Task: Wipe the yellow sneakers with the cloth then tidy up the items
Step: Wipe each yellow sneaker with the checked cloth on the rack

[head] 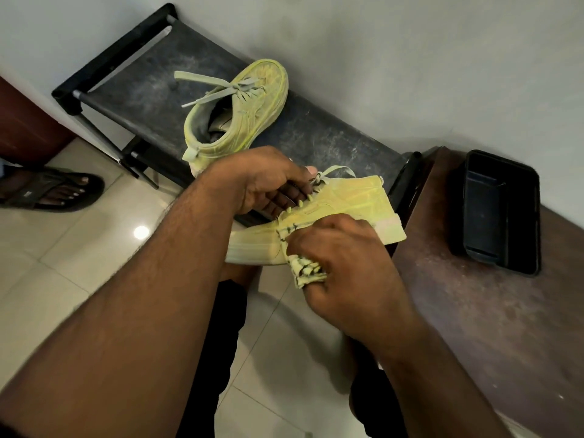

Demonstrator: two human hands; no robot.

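Lower half of the frame: two bare forearms reach up from the bottom edge toward the centre. The right hand (pixel 341 248), centre right, is curled round a bunched cloth (pixel 305 268), pale yellow-green with dark stripes, and presses it against the side of the held sneaker (pixel 341 207). A loose fold of the cloth hangs below the knuckles. The cloth appears thin and limp; it should be kept wadded in the fist so that it gives a firm wiping pad and does not slip.

Centre of the frame: the left hand (pixel 268 178) grips the held sneaker at its opening, fingers curled inside by the laces and thumb over the top edge. The shoe lies on its side in the air, with its sole toward the lower edge of the frame. It is probably light, with a soft upper that yields under pressure and a stiffer sole; a hand inside the collar backs the upper against the wipe. The laces hang loose and may snag.

Upper centre: the second sneaker (pixel 237 112) rests on the dusty black bench (pixel 132 90), just beyond the left hand, laces trailing toward the upper left. Whether it has been wiped cannot be told.

Right of the frame: a dark tray (pixel 534 216) sits on a brown wooden surface (pixel 489 327), well apart from both shoes.

Left edge: a foot in a black sandal (pixel 53 191) stands on the tiled floor (pixel 79 263).
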